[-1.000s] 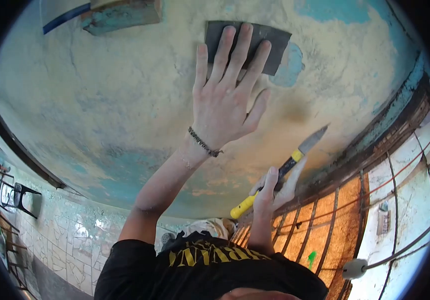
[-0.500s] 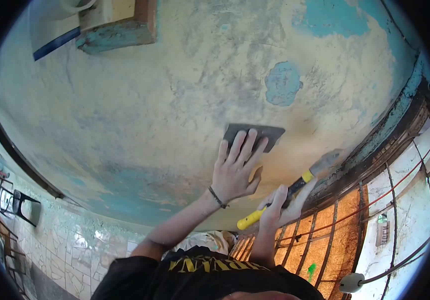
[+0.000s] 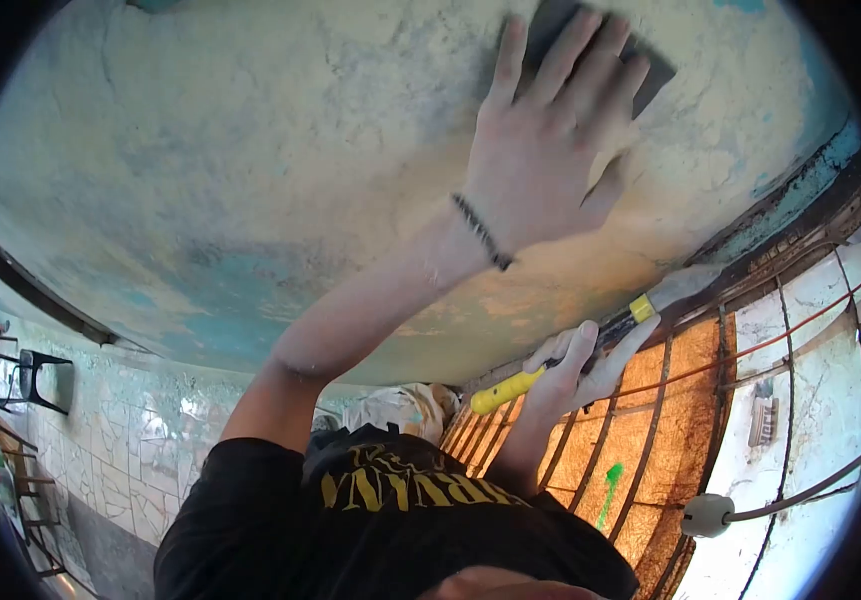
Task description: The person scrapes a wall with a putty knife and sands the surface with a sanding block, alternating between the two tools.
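Observation:
My left hand [image 3: 545, 150] has its fingers spread over a dark flat sheet [image 3: 653, 78], holding it to the worn wall [image 3: 350, 130]. The palm faces the wall, and part of the sheet is hidden beneath the fingers. A dark bracelet [image 3: 482, 232] circles that wrist. Lower right, my right hand [image 3: 562, 375] is closed round a scraper with a yellow and black handle [image 3: 507, 392]. The scraper's greyish blade [image 3: 688, 284] points up and right, near the window frame's edge.
A barred window opening [image 3: 640, 430] with orange material behind it lies at the lower right. A white fitting on a cable [image 3: 707, 515] hangs beside it. At the far left are a dark stool [image 3: 45, 380] and pale patterned tiles [image 3: 115, 450]. Light-coloured bundled material [image 3: 405, 408] lies below the wall.
My left hand and the sheet have moved up and right across the wall. My right hand still holds the scraper, slightly higher and further right. The view has shifted; the blue wall patch is no longer visible.

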